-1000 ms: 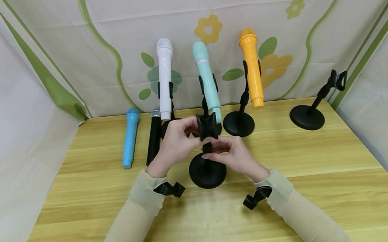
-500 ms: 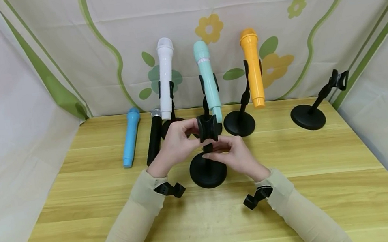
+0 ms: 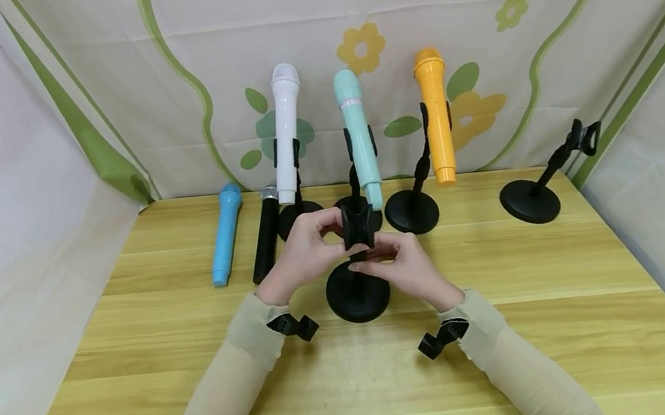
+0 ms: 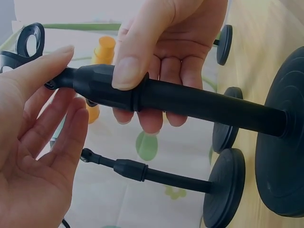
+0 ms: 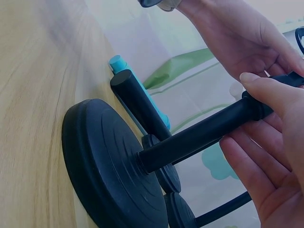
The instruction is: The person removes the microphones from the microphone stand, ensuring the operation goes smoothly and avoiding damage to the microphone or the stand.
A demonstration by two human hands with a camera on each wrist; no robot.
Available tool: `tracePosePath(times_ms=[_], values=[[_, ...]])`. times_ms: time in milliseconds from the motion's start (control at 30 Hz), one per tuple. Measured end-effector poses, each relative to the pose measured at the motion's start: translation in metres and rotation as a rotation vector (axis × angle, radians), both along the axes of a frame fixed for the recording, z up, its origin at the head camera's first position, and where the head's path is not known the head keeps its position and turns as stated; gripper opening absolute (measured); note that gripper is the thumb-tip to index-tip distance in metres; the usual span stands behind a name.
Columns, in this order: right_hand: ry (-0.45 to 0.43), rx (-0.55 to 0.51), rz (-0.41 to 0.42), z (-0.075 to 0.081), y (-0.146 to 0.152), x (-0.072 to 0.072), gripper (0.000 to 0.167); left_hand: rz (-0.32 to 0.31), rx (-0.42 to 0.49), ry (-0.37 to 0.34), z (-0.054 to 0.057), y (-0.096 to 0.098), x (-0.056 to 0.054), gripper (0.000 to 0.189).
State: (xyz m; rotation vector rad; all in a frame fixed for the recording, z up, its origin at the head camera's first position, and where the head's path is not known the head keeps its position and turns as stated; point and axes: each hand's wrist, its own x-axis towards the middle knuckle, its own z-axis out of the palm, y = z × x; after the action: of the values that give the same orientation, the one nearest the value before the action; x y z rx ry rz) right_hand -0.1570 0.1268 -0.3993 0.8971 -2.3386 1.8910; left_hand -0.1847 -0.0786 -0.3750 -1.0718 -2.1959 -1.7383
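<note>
A black desk microphone stand point(image 3: 359, 298) stands upright at the middle of the table, its round base on the wood. My left hand point(image 3: 308, 251) pinches it between thumb and fingers at the joint just below its clip point(image 3: 359, 226). Lower down, my right hand point(image 3: 408, 267) grips the ribbed collar point(image 4: 102, 85) of the pole, thumb on the near side and fingers behind, as the left wrist view shows. The right wrist view has the bare lower pole point(image 5: 199, 135) running into the base. Nothing sits in the clip.
Behind, white point(image 3: 287, 136), mint point(image 3: 358, 137) and orange point(image 3: 435, 117) microphones rest in black stands. Another stand point(image 3: 530, 201), its clip without a microphone, is at the far right. A blue microphone point(image 3: 225, 235) and a black one point(image 3: 266, 237) lie on the table point(image 3: 356, 386) at left.
The clip has tipped and dropped slightly towards me, and my left hand has come down a little with it. My right hand keeps its grip in the same place.
</note>
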Motion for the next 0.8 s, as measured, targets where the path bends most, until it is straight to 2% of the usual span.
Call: tracePosePath(times_ms=[300,633,800], values=[[-0.019,0.004,0.0,0.0001,0.0001,0.0005,0.02,0.002,-0.015,-0.03,0.0006,-0.0009,0.0002,0.011],[-0.027,0.003,-0.013,0.0001,0.0001,0.0016,0.023,0.006,-0.009,-0.031,-0.0001,-0.0003,0.0001,0.011],[-0.039,0.034,-0.005,-0.0055,0.0013,0.0018,0.026,0.0,-0.01,-0.038,-0.0002,-0.0001,0.0001,0.011]])
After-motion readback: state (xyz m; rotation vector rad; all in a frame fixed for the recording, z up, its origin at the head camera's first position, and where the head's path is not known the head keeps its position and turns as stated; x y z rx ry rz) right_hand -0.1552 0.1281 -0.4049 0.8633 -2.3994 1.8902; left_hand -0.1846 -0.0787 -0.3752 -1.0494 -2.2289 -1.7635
